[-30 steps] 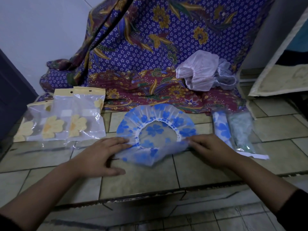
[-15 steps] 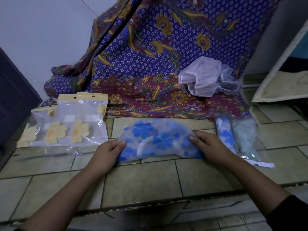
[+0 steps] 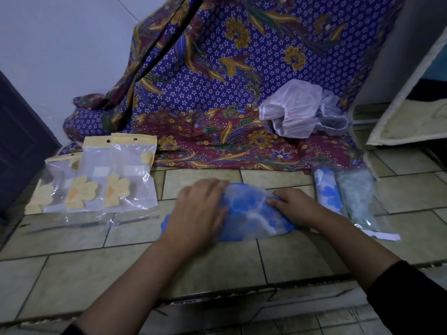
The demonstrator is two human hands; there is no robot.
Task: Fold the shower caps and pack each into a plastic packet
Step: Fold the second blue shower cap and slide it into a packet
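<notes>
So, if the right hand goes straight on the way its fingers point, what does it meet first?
The right hand points left over the blue-flowered shower cap it touches; next it would probably meet the left hand on the cap's other end.

The left hand now lies over the blue shower cap, folding its left end across; the right hand pins the other end.

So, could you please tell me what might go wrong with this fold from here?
The thin shower cap may spring open if the left hand pressing it lifts; only the right hand holds its other end. A bulky fold might not slide into the packets lying to the left.
</notes>
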